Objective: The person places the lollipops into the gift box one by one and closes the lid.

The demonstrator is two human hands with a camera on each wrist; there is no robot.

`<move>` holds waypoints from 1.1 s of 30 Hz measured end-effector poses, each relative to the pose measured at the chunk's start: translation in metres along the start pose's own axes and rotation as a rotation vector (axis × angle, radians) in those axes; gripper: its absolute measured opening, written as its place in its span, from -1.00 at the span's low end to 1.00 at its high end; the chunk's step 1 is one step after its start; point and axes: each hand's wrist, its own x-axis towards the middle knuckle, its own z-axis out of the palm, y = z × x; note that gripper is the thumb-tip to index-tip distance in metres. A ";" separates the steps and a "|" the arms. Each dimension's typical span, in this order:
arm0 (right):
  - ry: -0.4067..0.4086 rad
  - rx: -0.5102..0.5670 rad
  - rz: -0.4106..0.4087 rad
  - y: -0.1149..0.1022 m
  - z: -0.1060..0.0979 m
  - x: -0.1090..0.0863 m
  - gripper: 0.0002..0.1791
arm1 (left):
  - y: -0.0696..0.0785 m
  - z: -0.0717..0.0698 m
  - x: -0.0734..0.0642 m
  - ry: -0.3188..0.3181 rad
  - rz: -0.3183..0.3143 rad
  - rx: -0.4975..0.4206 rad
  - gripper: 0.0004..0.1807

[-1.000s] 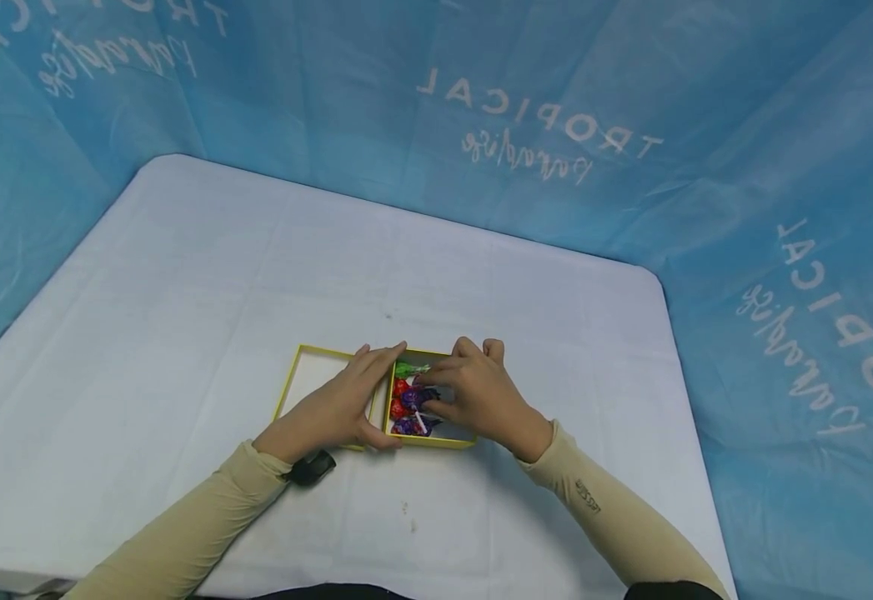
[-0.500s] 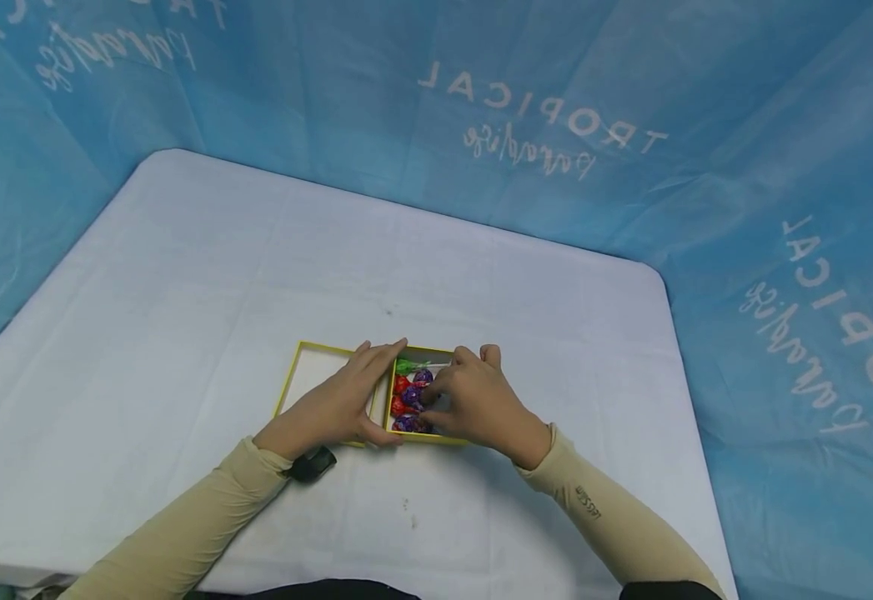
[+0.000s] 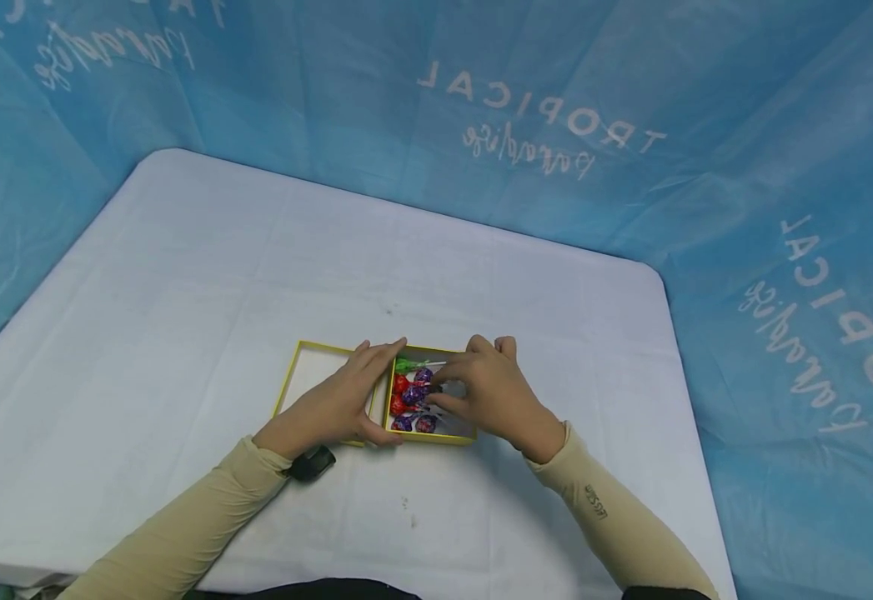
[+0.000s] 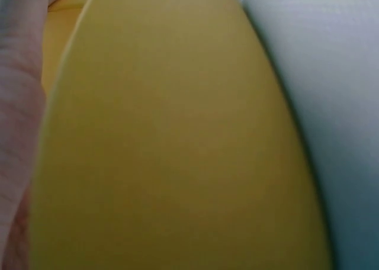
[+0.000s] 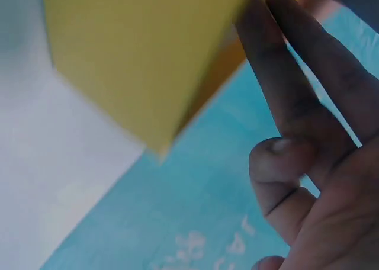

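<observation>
A yellow-rimmed open box [image 3: 444, 438] holds several wrapped lollipops: a green one [image 3: 403, 365], red ones [image 3: 398, 405] and purple ones [image 3: 426, 424]. My left hand [image 3: 334, 406] holds the box's left side, thumb at the near corner and a finger at the far corner. Inside the box, my right hand [image 3: 498, 390] pinches at the tail end of a purple lollipop [image 3: 415, 395]; the fingers partly hide the contact. The left wrist view is filled by the yellow box wall [image 4: 177, 134]. In the right wrist view, two fingers [image 5: 284, 74] reach along the box.
A shallow yellow-rimmed lid [image 3: 316, 367] with a white inside lies left of the box, partly under my left hand. Both rest on a white-covered table [image 3: 406, 275]. A blue printed curtain [image 3: 376, 100] hangs behind and along the sides.
My right hand has shifted among the lollipops and moved slightly right. A purple lollipop by the near wall now lies with its round head showing. My left hand stays put.
</observation>
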 end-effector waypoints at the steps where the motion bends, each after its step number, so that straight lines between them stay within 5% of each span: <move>1: 0.031 0.008 0.010 0.003 -0.002 -0.001 -0.77 | 0.000 0.000 0.000 0.000 0.000 0.004 0.40; 7: 0.138 0.018 0.114 0.012 -0.010 -0.019 -0.43 | 0.002 -0.005 -0.004 -0.032 0.017 0.075 0.54; 11: 0.186 -0.027 0.235 0.017 -0.010 -0.035 -0.26 | 0.002 -0.022 -0.008 -0.001 0.019 0.155 0.59; 20: 0.252 -0.115 0.482 0.028 0.007 -0.078 0.01 | -0.025 -0.063 -0.047 0.081 -0.136 0.409 0.51; 27: 0.297 -0.049 0.475 0.024 0.012 -0.092 -0.02 | -0.041 -0.056 -0.064 -0.001 -0.068 0.384 0.56; 33: 0.297 -0.043 0.322 0.011 0.000 -0.069 0.03 | -0.044 -0.059 -0.063 -0.014 -0.057 0.393 0.66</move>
